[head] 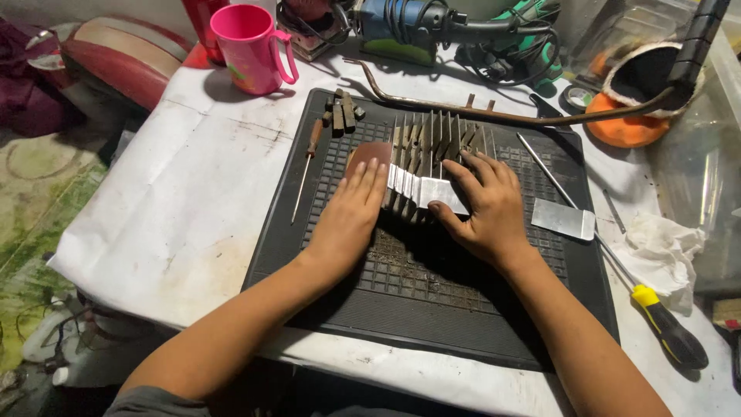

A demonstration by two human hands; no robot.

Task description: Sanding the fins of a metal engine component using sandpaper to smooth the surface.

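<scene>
Head view: left hand (pixel 349 212) lies flat, fingers together, pressing brown sandpaper (pixel 366 156) against the finned metal block (pixel 429 158). Right hand (pixel 484 205), fingers spread, clamps over the block on the black ribbed mat (pixel 432 293).

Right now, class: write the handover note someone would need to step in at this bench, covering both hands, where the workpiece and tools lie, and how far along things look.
Left hand: flat, palm down, pressing a brown sanding pad against the finned metal block.
Right hand: steadies the block, fingers on the fins, thumb on the bright cleaned face.
The block sits on the black ribbed mat.
Nearby: thin-shaft screwdriver left of the block, small metal plate and yellow-handled screwdriver right, pink mug at the back.
Done: one face looks bright; dust on the mat.
Left: the other fins look dull.
</scene>
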